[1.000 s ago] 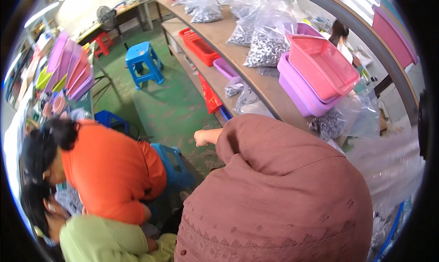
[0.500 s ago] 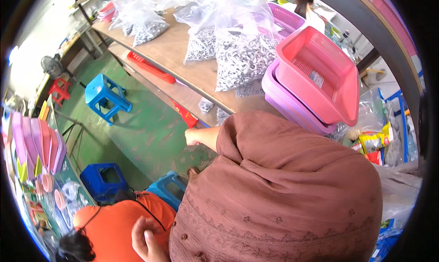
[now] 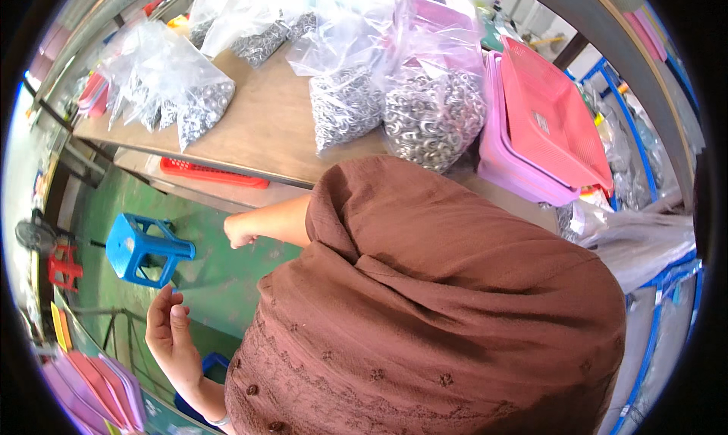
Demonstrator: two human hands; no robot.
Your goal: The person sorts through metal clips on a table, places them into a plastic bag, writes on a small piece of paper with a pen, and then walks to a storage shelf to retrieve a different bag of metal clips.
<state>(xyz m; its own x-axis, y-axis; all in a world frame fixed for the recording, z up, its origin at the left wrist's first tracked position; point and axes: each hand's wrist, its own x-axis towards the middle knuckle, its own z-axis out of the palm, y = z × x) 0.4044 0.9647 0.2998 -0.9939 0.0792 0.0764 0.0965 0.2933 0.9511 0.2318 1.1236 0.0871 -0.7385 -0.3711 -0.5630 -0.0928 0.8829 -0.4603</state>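
Wooden bench bears bagged metal parts above green floor; left hand grip spread, empty.

Bright, even daylight; we note glare on the clear plastic bags and washed-out white at the left rim. Soft shadow under the tabletop. Strong fisheye bending, black vignette corners.

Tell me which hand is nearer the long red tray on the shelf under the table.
Right. The right hand, closed in a fist, reaches out just below the red tray. The left hand, open, is much farther down, below the blue stool.
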